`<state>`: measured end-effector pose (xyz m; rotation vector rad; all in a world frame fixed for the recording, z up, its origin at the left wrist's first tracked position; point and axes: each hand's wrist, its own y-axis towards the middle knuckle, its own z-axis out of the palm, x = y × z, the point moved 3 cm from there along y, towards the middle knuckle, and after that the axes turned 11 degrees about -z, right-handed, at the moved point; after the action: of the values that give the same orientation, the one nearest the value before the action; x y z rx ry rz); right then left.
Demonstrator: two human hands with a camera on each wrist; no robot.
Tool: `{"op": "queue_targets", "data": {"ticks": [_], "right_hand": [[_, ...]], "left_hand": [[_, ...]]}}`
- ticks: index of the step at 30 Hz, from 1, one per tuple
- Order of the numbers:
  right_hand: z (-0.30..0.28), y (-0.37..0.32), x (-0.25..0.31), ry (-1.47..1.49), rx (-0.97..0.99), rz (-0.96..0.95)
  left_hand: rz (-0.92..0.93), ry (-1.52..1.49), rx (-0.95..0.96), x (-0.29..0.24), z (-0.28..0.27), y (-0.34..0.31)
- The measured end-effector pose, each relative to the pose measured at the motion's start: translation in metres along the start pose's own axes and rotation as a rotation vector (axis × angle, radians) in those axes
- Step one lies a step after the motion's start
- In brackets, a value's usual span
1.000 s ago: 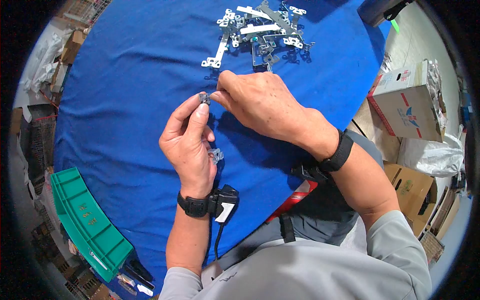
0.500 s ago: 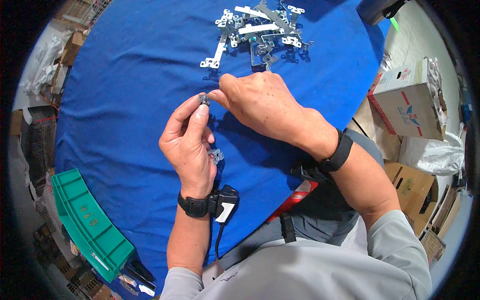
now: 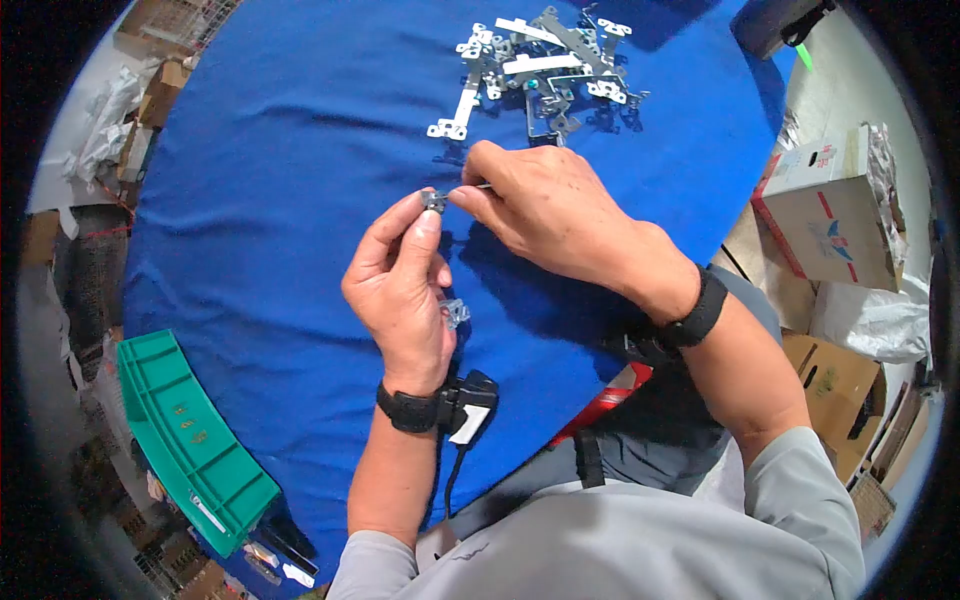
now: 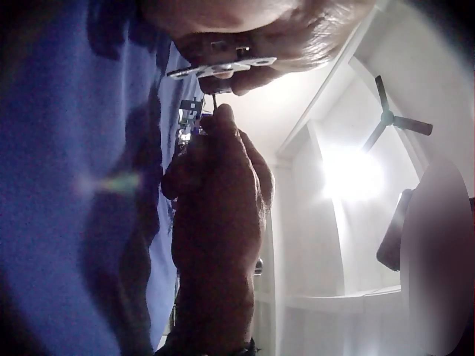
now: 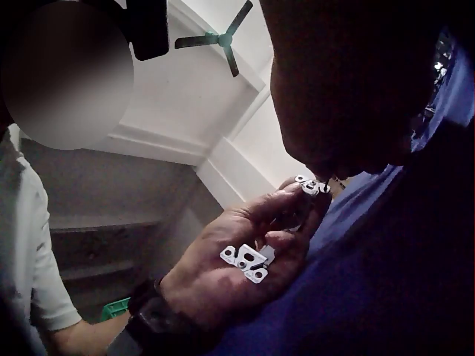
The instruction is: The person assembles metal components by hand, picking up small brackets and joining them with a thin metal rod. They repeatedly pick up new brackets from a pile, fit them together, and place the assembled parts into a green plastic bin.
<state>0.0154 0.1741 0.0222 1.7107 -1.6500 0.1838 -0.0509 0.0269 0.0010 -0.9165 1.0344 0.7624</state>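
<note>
My left hand [image 3: 402,300] pinches one end of a metal bracket [image 3: 433,202] between thumb and forefinger. A plate with several holes, the bracket's other end [image 5: 249,261], lies against the palm in the right wrist view; curled fingers hide the part between. Close on the right, my right hand [image 3: 565,215] has thumb and forefinger pressed together on a thin rod [image 4: 215,101], which reaches toward the pinched end. Most of that rod is hidden by the fingers, and I cannot tell its kind.
A pile of similar metal brackets [image 3: 545,75] lies on the blue cloth [image 3: 280,200] beyond the hands. At the left edge sits a green tray [image 3: 190,405] with a few small brassy pieces. Cardboard boxes [image 3: 830,215] stand off the table to the right.
The head view has shifted a little, so everything appears farther right. The right fingertips stand slightly farther from the bracket's end, and a bit of the thin rod now shows. Both grips stay the same.
</note>
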Motion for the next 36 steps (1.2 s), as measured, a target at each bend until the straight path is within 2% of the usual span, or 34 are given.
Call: {"op": "queue_targets", "data": {"ticks": [3,6,13,18,30,36], "right_hand": [[-0.0009,0.0001,-0.0002,-0.046,0.04,-0.009],[0.0003,-0.0004,0.0001,0.038,-0.042,-0.041],[0.0019,-0.002,-0.0016,0.017,-0.016,-0.049],[-0.0029,0.0001,0.0011,0.054,-0.156,-0.142],[-0.0054,-0.0006,0.0035,0.046,-0.166,-0.201],[-0.0049,-0.0025,0.0054,0.059,-0.114,-0.147]], "left_hand": [[0.0,0.016,-0.013,-0.0012,0.0011,-0.0006],[-0.007,-0.006,0.008,0.0006,-0.0004,0.0],[0.0,-0.036,0.026,0.0027,-0.0019,0.0013],[-0.015,-0.035,0.014,0.0022,-0.0014,0.0006],[0.04,0.039,0.004,-0.0004,0.0015,-0.0018],[0.043,0.052,-0.009,-0.0007,0.0033,-0.0024]]}}
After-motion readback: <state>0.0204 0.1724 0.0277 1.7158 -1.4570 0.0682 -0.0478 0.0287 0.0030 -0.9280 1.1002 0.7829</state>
